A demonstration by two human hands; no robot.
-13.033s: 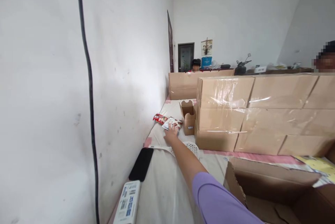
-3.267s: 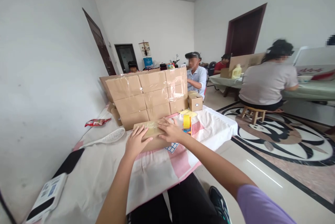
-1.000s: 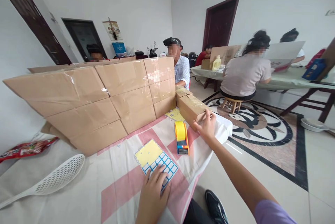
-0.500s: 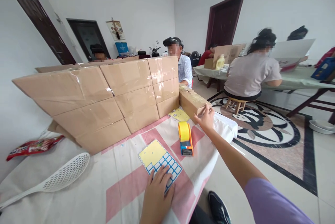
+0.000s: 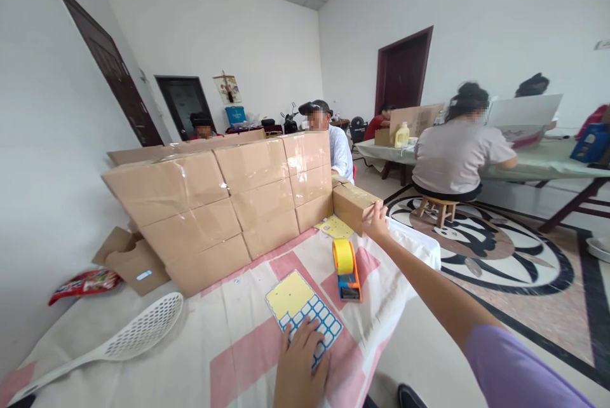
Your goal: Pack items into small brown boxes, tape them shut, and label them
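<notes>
My left hand point(image 5: 304, 357) lies flat with fingers a little spread over the lower part of a label sheet point(image 5: 291, 297), yellow at the top with rows of blue-bordered white stickers. At arm's length, my right hand point(image 5: 376, 222) grips the near end of a long narrow cardboard box point(image 5: 350, 201). An orange and blue tape dispenser point(image 5: 350, 290) with a roll of yellow tape point(image 5: 343, 257) stands between my hands. A second yellow sheet point(image 5: 336, 227) is beside the long box, flat on the cloth.
A wall of taped cardboard boxes point(image 5: 223, 204) crosses the table. At left are a white slotted spoon point(image 5: 143, 328), a small open carton point(image 5: 138, 262) and a red packet point(image 5: 86, 284). A person point(image 5: 339, 147) sits beyond the boxes; another point(image 5: 457, 147) sits on a stool at right.
My view has tilted up and shifted left, bringing the small open carton into fuller view. Both hands keep their places, the left on the sheet and the right on the long box.
</notes>
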